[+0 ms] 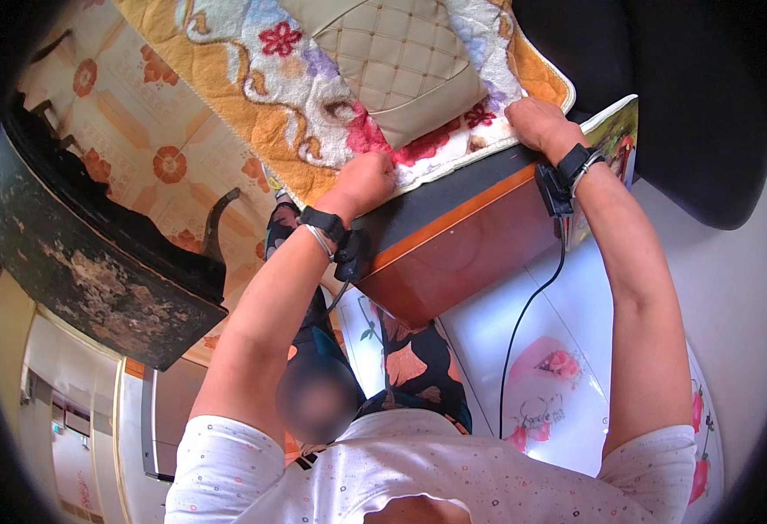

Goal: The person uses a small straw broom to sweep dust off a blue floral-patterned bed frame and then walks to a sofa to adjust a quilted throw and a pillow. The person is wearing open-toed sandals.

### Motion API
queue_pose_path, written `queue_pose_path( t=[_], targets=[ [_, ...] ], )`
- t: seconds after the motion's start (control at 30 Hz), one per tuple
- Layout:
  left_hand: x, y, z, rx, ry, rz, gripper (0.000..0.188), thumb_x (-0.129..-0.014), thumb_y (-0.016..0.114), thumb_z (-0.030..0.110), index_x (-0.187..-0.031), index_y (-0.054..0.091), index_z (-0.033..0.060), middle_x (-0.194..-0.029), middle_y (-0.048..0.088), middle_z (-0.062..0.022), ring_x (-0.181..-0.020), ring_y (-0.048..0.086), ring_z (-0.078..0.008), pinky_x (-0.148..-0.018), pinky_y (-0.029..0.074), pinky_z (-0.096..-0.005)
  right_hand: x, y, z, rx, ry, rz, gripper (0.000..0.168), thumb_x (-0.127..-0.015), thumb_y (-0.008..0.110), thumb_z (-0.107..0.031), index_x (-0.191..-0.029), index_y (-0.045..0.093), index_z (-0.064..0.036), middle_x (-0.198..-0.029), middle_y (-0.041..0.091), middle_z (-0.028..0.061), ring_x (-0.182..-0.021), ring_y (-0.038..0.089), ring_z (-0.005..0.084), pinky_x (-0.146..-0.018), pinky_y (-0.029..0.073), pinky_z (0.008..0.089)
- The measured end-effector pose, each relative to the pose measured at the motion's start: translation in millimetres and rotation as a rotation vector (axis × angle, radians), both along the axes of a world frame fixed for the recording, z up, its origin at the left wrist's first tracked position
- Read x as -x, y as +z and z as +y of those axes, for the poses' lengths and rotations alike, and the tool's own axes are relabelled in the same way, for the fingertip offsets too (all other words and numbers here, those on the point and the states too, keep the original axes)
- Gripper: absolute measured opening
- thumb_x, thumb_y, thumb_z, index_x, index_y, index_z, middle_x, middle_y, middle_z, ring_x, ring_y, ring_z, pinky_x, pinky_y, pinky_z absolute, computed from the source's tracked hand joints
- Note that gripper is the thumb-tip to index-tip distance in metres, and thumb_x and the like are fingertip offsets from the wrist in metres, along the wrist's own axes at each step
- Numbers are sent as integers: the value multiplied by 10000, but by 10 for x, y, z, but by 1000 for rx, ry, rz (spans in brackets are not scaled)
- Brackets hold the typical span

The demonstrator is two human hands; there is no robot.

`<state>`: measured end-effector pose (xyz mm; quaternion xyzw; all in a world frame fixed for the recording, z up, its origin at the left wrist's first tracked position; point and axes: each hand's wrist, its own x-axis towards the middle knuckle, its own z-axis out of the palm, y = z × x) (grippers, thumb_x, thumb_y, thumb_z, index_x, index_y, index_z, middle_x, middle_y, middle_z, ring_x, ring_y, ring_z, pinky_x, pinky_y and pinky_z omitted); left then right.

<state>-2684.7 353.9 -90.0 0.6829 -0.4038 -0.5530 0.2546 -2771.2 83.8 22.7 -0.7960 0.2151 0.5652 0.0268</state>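
Observation:
A thick plush seat cover (259,118) with flowers and a golden border spreads out before me, over a dark-topped wooden piece (436,209) with an orange-brown edge. My left hand (367,180) is closed on the cover's near edge, towards the left corner. Farther right, my right hand (541,124) grips the same edge, its fingertips partly hidden. Between and beyond the hands, a beige quilted cushion (403,59) rests on the cover. Both wrists wear a black strap with a small device and a cable.
A worn black curved piece of furniture (108,249) stands on the patterned tile floor (134,124) at left. On the right are a large black object (691,118) and a colourful printed panel (619,141). A black cable (521,321) hangs from my right wrist above a white flower-printed surface (554,406).

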Motion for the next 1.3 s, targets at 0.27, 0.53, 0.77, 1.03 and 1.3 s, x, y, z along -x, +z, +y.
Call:
queue_pose_path(
  t=[0.27, 0.53, 0.77, 1.03, 1.3],
  targets=[
    [-269, 172, 178, -354, 465, 826, 104, -851, 581, 138, -820, 516, 64, -579, 520, -4, -458, 446, -70, -407, 323, -223, 66, 3, -19, 4, -56, -21, 200, -802, 448, -93, -900, 612, -35, -994, 606, 210, -960, 575, 361, -806, 457, 423],
    [-353, 333, 165, -316, 520, 889, 102, -854, 579, 135, -799, 516, 77, -552, 508, 4, -430, 435, -66, -370, 312, -209, 127, 28, 39, -47, 31, -73, 229, -731, 514, -40, -949, 584, -34, -989, 586, 202, -972, 546, 373, -806, 451, 432],
    [-410, 457, 171, -360, 550, 925, 111, -854, 580, 114, -776, 514, 71, -554, 499, 7, -452, 430, -58, -407, 326, -200, 84, 102, 218, -114, 26, -113, 432, -757, 531, -50, -1182, 468, -101, -1196, 474, 139, -1161, 413, 306, -945, 352, 445],
    [-440, 464, 153, -302, 554, 965, 119, -856, 575, 109, -765, 511, 66, -551, 485, 14, -445, 400, -54, -412, 306, -194, 194, 88, 298, -224, -102, -285, 725, -645, 721, -342, -1251, 418, -85, -1201, 452, 165, -1142, 402, 343, -940, 363, 446],
    [-542, 889, 48, -408, 540, 815, 98, -832, 562, 132, -775, 532, 58, -546, 470, 32, -426, 379, -39, -376, 281, -207, 258, -59, 531, -188, 68, -736, 236, -719, 588, -80, -953, 564, -91, -871, 539, 92, -890, 520, 283, -726, 466, 394]
  ],
)
